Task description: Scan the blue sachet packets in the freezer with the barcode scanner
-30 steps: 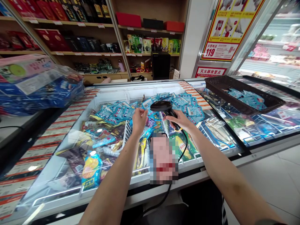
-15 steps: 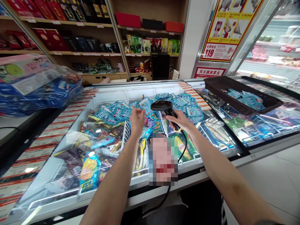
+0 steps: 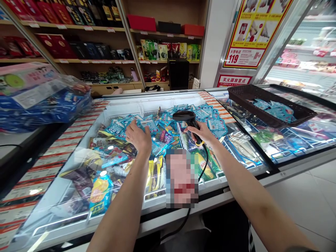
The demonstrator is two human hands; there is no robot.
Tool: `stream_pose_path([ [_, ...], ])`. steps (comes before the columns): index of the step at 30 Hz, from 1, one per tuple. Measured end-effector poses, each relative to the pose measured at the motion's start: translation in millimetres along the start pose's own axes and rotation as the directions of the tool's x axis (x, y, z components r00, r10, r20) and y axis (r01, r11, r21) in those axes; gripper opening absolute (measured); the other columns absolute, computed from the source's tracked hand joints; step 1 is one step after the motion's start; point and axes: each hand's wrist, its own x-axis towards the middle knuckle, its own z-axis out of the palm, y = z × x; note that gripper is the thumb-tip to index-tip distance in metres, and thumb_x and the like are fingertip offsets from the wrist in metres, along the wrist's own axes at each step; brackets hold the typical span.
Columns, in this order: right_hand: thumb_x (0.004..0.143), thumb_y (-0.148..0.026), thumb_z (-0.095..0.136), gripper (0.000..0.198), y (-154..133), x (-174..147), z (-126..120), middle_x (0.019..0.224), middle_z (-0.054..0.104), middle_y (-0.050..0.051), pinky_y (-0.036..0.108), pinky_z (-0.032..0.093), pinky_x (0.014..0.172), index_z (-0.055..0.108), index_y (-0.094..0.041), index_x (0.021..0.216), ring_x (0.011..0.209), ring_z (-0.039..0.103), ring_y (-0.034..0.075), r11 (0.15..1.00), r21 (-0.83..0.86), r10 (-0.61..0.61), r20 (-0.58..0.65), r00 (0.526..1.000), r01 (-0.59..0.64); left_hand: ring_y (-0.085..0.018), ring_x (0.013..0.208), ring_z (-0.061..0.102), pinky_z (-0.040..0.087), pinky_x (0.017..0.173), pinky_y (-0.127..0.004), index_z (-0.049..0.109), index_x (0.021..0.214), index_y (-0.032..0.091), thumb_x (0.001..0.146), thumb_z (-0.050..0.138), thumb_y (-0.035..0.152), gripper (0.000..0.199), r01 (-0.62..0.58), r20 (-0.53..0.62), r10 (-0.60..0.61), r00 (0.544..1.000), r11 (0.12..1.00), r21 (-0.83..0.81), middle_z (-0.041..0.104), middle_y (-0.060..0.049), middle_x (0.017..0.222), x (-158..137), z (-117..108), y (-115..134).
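Observation:
My right hand (image 3: 203, 133) is wrapped around the handle of a black barcode scanner (image 3: 184, 115). The scanner's head points left, above a spread of blue packets, and its cord (image 3: 207, 161) runs down toward me. Farther left, my left hand (image 3: 139, 137) is over the near edge of the left-hand packets, thumb and fingers apart. A blue packet (image 3: 148, 124) lies just beyond its thumb; whether the fingertips touch any packet I cannot tell. More blue packets (image 3: 202, 112) are spread behind and to the right of the scanner. They lie on the freezer's glass top (image 3: 123, 106).
Frozen goods in wire baskets show through the glass. A dark brown tray (image 3: 301, 122) with several blue packets stands at the right. Plastic-wrapped boxes (image 3: 44, 94) sit at the left. A blurred-out patch (image 3: 182, 178) covers something at the freezer's front edge. Shelves line the back.
My left hand has moved left and slightly down from near the scanner, its pinched fingers now spread over the left packets. My right hand with the scanner has barely shifted.

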Motion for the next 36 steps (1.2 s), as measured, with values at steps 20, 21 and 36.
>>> stream_pose_path([
  [20,0.075,-0.050,0.067,0.036,12,8,-12,0.080,0.071,0.004,0.023,0.041,0.034,0.059,-0.018,0.090,0.039,0.052,0.009,0.986,0.166,0.047,-0.195,0.980,-0.015,-0.025,0.137,0.035,-0.002,0.114,-0.057,0.060,0.113,0.027,0.089,0.045,0.020,0.029,-0.446,0.227,0.439,0.869,0.895,-0.022,0.058,-0.008,0.130,-10,9,0],
  [21,0.075,-0.051,0.067,0.037,12,9,-13,0.079,0.070,0.004,0.023,0.041,0.034,0.058,-0.018,0.090,0.039,0.052,0.009,0.985,0.173,0.048,-0.214,0.976,-0.010,-0.026,0.135,0.037,-0.003,0.115,-0.055,0.061,0.113,0.027,0.089,0.046,0.024,0.028,-0.456,0.232,0.450,0.862,0.889,-0.028,0.059,-0.008,0.128,-10,8,2],
  [36,0.075,-0.050,0.068,0.035,10,12,-15,0.067,0.068,0.002,0.022,0.040,0.032,0.057,-0.018,0.085,0.038,0.051,0.009,0.974,0.225,0.083,-0.233,0.969,-0.029,-0.026,0.089,0.062,0.042,0.084,-0.038,0.073,0.091,0.022,0.085,0.052,0.043,0.031,-0.374,0.495,0.425,0.758,0.905,-0.204,0.071,-0.008,0.096,-10,37,41],
])
